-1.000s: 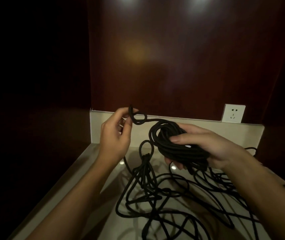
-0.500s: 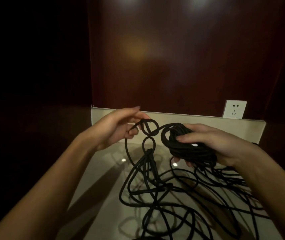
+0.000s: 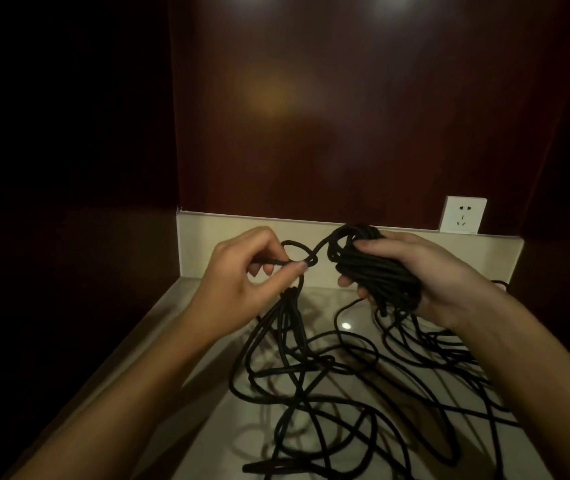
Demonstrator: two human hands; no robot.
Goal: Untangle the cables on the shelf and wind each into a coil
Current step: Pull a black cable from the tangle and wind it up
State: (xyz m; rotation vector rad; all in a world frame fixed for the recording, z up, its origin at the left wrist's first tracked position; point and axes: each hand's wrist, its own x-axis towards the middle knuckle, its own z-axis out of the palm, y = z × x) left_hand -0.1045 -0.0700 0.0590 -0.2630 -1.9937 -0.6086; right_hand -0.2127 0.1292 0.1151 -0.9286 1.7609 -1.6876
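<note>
Above the pale shelf: right hand clamped around a wound black coil, left hand beside it pinching a small loop. Below both hands, loose tangled cable sprawled over the surface.

A dark reddish-brown wood back panel fills the view from 10 to 2 o'clock. Two bright light reflections sit at its top edge near 12 o'clock, and a dim amber glow lies lower left of them. A pale upstand runs along the panel's base. A white wall socket sits on it at 2 o'clock. The glossy pale shelf surface extends toward 6 o'clock. The left side wall is in deep shadow.
</note>
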